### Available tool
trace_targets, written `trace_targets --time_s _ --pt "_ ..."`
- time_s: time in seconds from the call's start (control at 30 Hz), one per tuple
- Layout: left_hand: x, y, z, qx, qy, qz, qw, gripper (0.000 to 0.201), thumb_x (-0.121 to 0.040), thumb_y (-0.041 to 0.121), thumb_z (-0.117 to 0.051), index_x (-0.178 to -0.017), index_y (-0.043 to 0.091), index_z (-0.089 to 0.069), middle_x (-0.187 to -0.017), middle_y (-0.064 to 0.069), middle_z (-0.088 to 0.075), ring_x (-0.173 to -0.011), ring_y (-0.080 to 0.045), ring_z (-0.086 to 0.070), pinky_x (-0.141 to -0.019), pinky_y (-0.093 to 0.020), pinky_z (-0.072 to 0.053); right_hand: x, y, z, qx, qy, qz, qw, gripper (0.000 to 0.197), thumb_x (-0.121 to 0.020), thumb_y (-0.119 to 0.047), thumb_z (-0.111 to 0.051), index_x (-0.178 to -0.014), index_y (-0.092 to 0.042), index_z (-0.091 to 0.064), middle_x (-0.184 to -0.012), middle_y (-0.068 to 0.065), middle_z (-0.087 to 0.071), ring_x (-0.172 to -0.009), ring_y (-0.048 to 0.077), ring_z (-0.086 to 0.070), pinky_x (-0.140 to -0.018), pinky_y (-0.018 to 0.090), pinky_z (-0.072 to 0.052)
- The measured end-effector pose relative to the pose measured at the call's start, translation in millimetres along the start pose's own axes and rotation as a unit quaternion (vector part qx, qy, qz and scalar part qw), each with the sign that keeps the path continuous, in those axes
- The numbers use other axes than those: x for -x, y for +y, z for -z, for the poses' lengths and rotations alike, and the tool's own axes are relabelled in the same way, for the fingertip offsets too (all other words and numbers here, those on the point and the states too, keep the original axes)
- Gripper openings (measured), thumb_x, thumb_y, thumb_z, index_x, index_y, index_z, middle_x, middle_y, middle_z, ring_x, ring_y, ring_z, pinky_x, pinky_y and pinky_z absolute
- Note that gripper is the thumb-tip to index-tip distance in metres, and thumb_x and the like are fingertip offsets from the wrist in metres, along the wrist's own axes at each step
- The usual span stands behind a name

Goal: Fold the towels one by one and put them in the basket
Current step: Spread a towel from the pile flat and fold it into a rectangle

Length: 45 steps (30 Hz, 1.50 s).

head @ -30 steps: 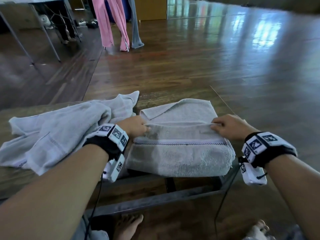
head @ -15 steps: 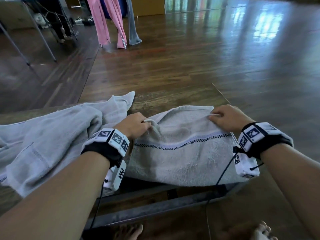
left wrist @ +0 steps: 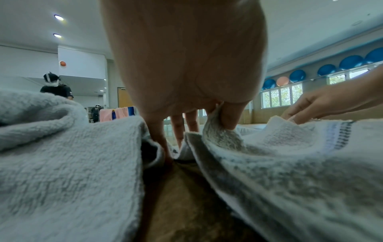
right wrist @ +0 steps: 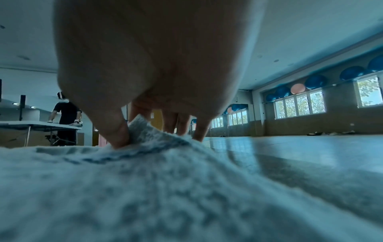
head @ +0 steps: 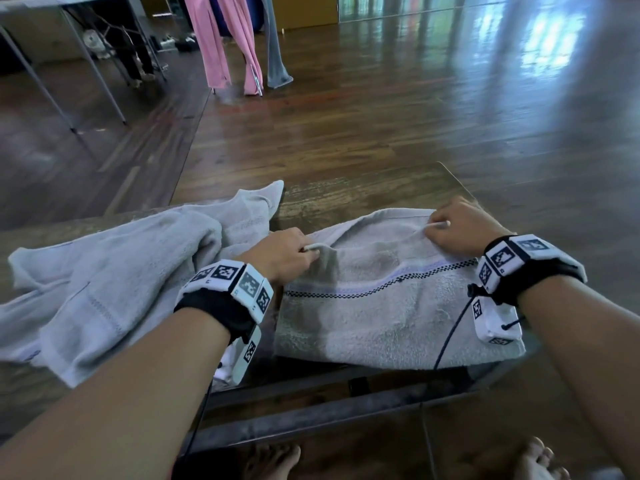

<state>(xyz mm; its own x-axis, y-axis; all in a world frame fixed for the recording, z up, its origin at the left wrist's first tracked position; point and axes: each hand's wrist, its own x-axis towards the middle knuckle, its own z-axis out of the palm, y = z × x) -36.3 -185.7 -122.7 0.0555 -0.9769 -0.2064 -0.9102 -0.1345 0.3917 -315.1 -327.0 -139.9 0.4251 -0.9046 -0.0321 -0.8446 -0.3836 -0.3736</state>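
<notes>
Left grip (head: 282,252) and right grip (head: 462,227) each pinching a top corner of the striped towel (head: 388,306). Lying on the desk (head: 346,199), just right of the crumpled towel (head: 114,271).

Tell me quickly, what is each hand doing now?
Left hand: closed, pinching the left corner of the striped towel.
Right hand: closed, pinching the same towel's right corner.
</notes>
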Motion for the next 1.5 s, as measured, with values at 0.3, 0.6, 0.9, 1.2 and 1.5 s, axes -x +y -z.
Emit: trace_targets --time_s 0.3,0.6,0.9,1.2,1.5 --pt "-3 0 4 0.006 0.041 -0.005 0.999 0.034 -0.099 0.027 -0.048 -0.097 0.0 -0.069 -0.109 -0.01 -0.065 -0.094 -0.026 -0.061 -0.09 -0.046 -0.048 0 10 0 -0.04 -0.019 0.034 0.998 0.023 -0.094 -0.026 -0.06 -0.077 -0.017 -0.072 -0.085 0.014 -0.067 -0.094 0.026 -0.056 -0.079 0.035 -0.046" --pt "0 -4 12 0.016 0.193 -0.066 0.979 0.027 -0.089 0.018 -0.061 -0.076 -0.005 -0.069 -0.086 -0.011 -0.067 -0.08 -0.026 -0.061 -0.08 -0.044 -0.048 -2 15 -5 -0.073 -0.022 0.057 0.995 0.013 -0.09 -0.022 -0.071 -0.079 -0.018 -0.076 -0.082 0.007 -0.073 -0.084 0.032 -0.068 -0.078 0.044 -0.053" --pt "18 -11 34 0.041 0.23 -0.034 0.972 0.012 -0.079 0.009 -0.07 -0.07 0.007 -0.078 -0.061 -0.017 -0.063 -0.061 -0.026 -0.051 -0.058 -0.034 -0.038 25 2 34 -0.152 0.128 0.1 0.975 0.011 -0.084 -0.014 -0.079 -0.092 -0.022 -0.08 -0.092 -0.002 -0.063 -0.089 0.023 -0.063 -0.082 0.032 -0.046" --pt "53 -10 38 -0.008 0.122 0.042 0.992 0.017 -0.081 0.006 -0.071 -0.096 0.014 -0.075 -0.099 -0.004 -0.071 -0.093 -0.022 -0.064 -0.081 -0.03 -0.05 89 -28 44 -0.105 0.1 0.149 0.978 0.013 -0.085 -0.01 -0.077 -0.095 -0.018 -0.082 -0.113 0.002 -0.062 -0.104 0.02 -0.059 -0.094 0.032 -0.047" --pt "56 83 22 0.159 0.127 -0.143 0.968 0.029 -0.097 0.029 -0.057 -0.123 0.018 -0.064 -0.127 0.001 -0.064 -0.112 -0.011 -0.057 -0.093 -0.023 -0.041 138 -80 28 -0.061 0.093 0.271 0.956 0.019 -0.084 0.004 -0.071 -0.09 -0.011 -0.081 -0.121 0.009 -0.057 -0.103 0.019 -0.057 -0.091 0.029 -0.045"
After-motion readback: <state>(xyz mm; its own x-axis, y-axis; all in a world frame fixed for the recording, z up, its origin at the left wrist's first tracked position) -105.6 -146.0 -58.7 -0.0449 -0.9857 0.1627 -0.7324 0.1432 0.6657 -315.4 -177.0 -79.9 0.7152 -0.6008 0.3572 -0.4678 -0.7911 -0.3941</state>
